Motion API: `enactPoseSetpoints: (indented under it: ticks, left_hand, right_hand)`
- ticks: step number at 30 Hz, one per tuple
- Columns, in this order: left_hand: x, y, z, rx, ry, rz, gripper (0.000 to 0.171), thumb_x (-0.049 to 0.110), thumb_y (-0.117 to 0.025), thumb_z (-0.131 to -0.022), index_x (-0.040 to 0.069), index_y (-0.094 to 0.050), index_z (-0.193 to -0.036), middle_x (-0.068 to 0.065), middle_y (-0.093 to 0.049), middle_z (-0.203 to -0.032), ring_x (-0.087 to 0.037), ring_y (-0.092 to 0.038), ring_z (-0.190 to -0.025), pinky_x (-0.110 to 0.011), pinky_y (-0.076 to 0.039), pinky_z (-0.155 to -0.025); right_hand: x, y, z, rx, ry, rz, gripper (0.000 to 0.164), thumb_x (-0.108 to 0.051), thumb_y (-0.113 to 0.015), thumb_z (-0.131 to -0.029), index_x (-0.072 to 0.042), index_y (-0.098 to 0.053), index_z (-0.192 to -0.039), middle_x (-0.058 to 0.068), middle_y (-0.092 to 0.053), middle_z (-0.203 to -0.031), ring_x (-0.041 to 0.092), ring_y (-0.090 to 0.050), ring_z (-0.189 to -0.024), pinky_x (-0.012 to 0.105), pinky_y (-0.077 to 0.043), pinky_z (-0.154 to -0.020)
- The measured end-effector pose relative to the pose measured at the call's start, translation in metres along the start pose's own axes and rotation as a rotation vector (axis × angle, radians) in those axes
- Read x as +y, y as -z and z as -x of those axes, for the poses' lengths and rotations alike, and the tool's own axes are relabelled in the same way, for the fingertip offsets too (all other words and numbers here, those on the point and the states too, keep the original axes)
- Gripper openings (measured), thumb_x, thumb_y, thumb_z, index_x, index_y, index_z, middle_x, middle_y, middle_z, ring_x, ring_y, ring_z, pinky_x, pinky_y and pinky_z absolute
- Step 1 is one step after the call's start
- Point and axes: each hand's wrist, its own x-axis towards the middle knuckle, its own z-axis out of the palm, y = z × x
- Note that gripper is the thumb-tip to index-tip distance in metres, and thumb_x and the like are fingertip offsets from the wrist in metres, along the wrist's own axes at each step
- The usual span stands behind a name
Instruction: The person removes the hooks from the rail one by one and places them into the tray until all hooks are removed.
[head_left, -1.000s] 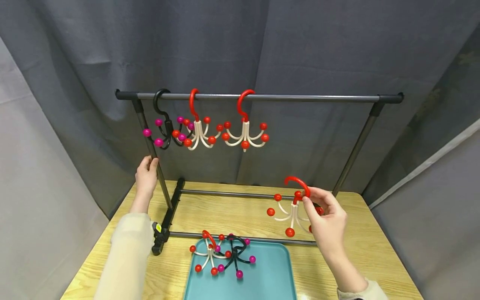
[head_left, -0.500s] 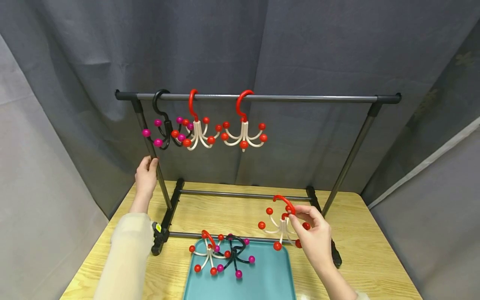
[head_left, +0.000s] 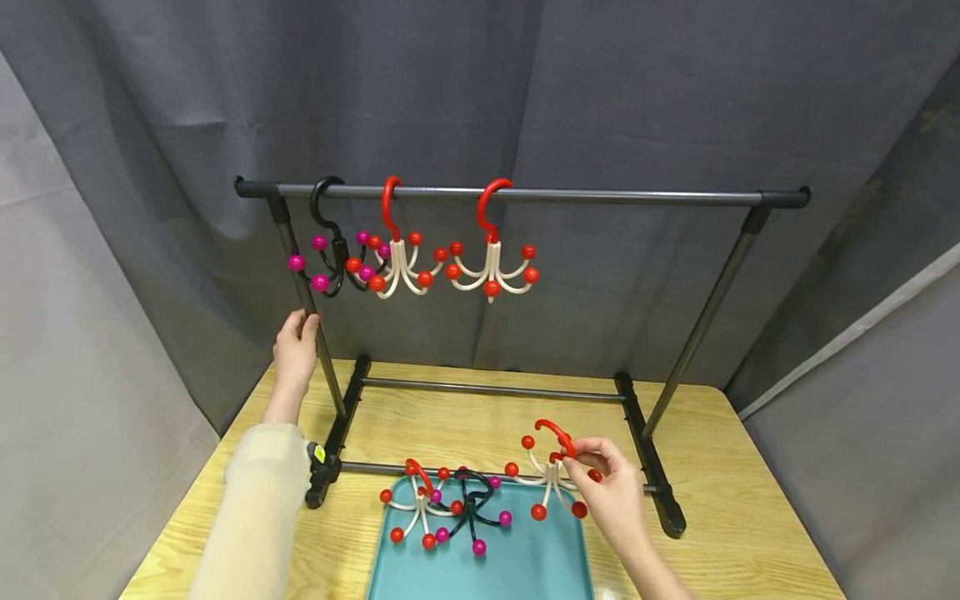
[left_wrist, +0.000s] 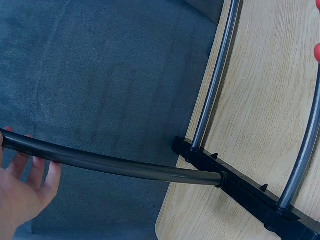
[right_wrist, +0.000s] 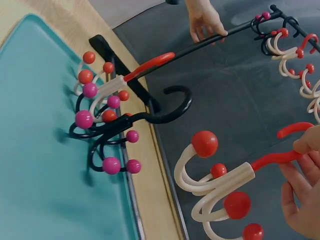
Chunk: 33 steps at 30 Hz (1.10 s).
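Observation:
My right hand (head_left: 603,496) pinches the red hook of a white multi-arm hanger (head_left: 552,472) with red ball tips. In the head view it hangs over the tray's far right corner; its white arms (right_wrist: 232,180) show in the right wrist view. On the teal tray (head_left: 525,567) lie another white hanger (head_left: 421,502) with a red hook and a black hanger (head_left: 470,507) with magenta balls, close together. My left hand (head_left: 295,354) holds the left post (left_wrist: 125,165) of a dark metal rack, fingers behind it.
From the rack's top bar (head_left: 637,197) hang a black hanger (head_left: 340,254) and two white ones with red hooks, the right one (head_left: 491,258) near mid-bar. Lower crossbars (head_left: 480,387) and black feet (head_left: 652,467) stand on the wooden table (head_left: 735,500). Grey curtains surround it.
My right hand has brought the white hanger down and to the left, from in front of the rack's right side to over the tray's corner. The left hand stays on the post.

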Motion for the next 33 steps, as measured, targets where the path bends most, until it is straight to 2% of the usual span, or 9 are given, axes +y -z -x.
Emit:
enactPoseSetpoints:
  ticks: [3,11,15,20,27,33]
  left_hand:
    - [-0.001,0.0,-0.001,0.003,-0.008,0.01,0.042,0.044,-0.04,-0.094,0.013,-0.052,-0.12,-0.013,-0.055,-0.123,-0.033,-0.048,-0.108,-0.047,-0.036,-0.09]
    - [-0.002,-0.002,-0.001,0.014,-0.014,0.006,0.041,0.043,-0.04,-0.095,0.012,-0.052,-0.119,-0.013,-0.057,-0.122,-0.032,-0.05,-0.104,-0.044,-0.038,-0.088]
    - [-0.002,-0.002,-0.001,0.018,-0.018,0.007,0.04,0.043,-0.04,-0.094,0.013,-0.053,-0.118,-0.013,-0.058,-0.12,-0.032,-0.05,-0.102,-0.044,-0.038,-0.087]
    - [-0.003,-0.002,-0.002,0.02,-0.017,0.013,0.041,0.044,-0.04,-0.094,0.013,-0.053,-0.117,-0.013,-0.058,-0.118,-0.031,-0.051,-0.1,-0.043,-0.038,-0.086]
    - [-0.004,-0.002,-0.003,0.017,-0.028,0.017,0.039,0.044,-0.041,-0.094,0.014,-0.053,-0.116,-0.012,-0.059,-0.118,-0.03,-0.052,-0.096,-0.04,-0.039,-0.082]
    - [-0.005,-0.002,-0.005,0.018,-0.029,0.016,0.037,0.043,-0.041,-0.094,0.015,-0.054,-0.115,-0.011,-0.06,-0.117,-0.03,-0.052,-0.095,-0.039,-0.038,-0.082]
  right_hand:
    - [0.007,-0.003,0.003,-0.028,-0.02,-0.016,0.019,0.001,-0.07,-0.075,-0.003,-0.062,-0.092,0.014,-0.069,-0.089,-0.001,-0.063,-0.078,0.021,-0.047,-0.066]
    - [0.025,-0.01,0.01,-0.092,-0.156,0.005,0.019,0.001,-0.069,-0.076,-0.005,-0.061,-0.092,0.011,-0.07,-0.086,0.003,-0.063,-0.076,0.02,-0.046,-0.063]
    - [0.035,-0.015,0.013,-0.1,-0.175,0.024,0.019,0.002,-0.069,-0.074,-0.004,-0.06,-0.09,0.011,-0.07,-0.086,0.006,-0.064,-0.077,0.021,-0.045,-0.061]
    - [0.047,-0.022,0.017,-0.115,-0.198,0.007,0.018,0.004,-0.068,-0.074,-0.003,-0.06,-0.088,0.012,-0.069,-0.088,0.009,-0.065,-0.079,0.022,-0.047,-0.065]
    - [0.064,-0.03,0.022,-0.155,-0.268,0.001,0.019,0.003,-0.067,-0.074,-0.005,-0.058,-0.089,0.015,-0.07,-0.087,0.015,-0.066,-0.08,0.022,-0.046,-0.056]
    - [0.073,-0.034,0.025,-0.16,-0.296,0.033,0.019,0.001,-0.067,-0.075,-0.005,-0.057,-0.089,0.014,-0.07,-0.085,0.013,-0.065,-0.077,0.021,-0.046,-0.06]
